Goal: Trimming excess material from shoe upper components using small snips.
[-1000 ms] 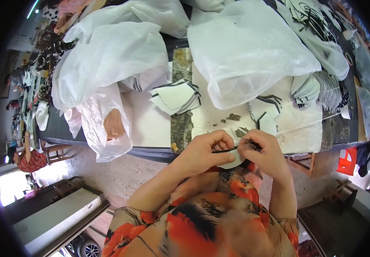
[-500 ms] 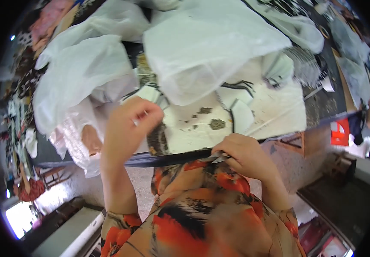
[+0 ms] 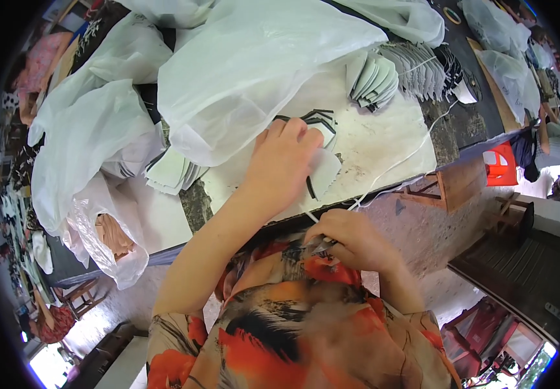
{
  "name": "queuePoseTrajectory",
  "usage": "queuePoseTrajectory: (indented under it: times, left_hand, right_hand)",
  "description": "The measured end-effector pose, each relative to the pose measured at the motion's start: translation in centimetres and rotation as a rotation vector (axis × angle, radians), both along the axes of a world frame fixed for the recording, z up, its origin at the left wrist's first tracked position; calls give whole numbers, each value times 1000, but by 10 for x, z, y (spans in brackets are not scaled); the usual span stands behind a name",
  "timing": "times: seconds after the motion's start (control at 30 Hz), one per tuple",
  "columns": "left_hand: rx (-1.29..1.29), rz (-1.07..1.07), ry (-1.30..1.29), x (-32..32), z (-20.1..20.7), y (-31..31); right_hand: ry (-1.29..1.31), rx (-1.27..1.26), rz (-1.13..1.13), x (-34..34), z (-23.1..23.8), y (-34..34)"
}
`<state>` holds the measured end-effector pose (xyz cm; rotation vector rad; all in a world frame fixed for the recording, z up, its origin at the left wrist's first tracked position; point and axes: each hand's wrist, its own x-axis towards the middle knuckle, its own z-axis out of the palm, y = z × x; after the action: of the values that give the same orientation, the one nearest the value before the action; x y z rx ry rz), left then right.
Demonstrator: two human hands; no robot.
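My left hand (image 3: 283, 162) reaches over the worktable with its fingers curled on a small pile of white, dark-edged pieces (image 3: 325, 174); its fingertips are partly hidden. Close to my body, at the table's front edge, my right hand (image 3: 354, 240) is closed around a small metal cutting tool (image 3: 322, 246), which looks like thread snips. A thin white cord (image 3: 393, 159) runs from the right of the table down to my right hand. Left of my forearm lies a fanned stack of similar white pieces (image 3: 173, 172).
A large translucent plastic bag (image 3: 254, 71) covers the table's middle, and another bag (image 3: 85, 142) stands at left. Fanned pale pieces (image 3: 372, 81) and a grey row of pieces (image 3: 416, 68) lie at far right. A wooden stool (image 3: 451, 188) stands beyond the table edge.
My left hand has moved right, from above the left stack onto the dark-edged pieces. The white cord now shows beside my right hand, which keeps its metal tool. The view has shifted.
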<state>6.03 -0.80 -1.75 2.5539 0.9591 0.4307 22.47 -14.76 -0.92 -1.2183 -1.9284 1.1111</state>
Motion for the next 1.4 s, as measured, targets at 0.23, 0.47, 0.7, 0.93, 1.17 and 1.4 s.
queuePoseTrajectory:
  times: [0.23,0.47,0.7,0.93,1.17,1.4]
  left_hand:
    - [-677,-130,152,-48,65,28]
    - [-393,-109,-88,-65,30,22]
    - [-186,-19,50,-67,7,-37]
    - [-37,51,-76,-73,-13,-52]
    - [-162,-28,-205,-91,-15,-54]
    - [-969,-106,-381,-129,33,-52]
  right_hand:
    - [80,12,-9,15,6,8]
    - [258,60,249,-38,6,23]
    - [307,-33,266,-35,6,25]
    - [330,-106,251,-33,13,29]
    - [248,-134,301,-33,8,28]
    - [241,-156,309,-35,4,27]
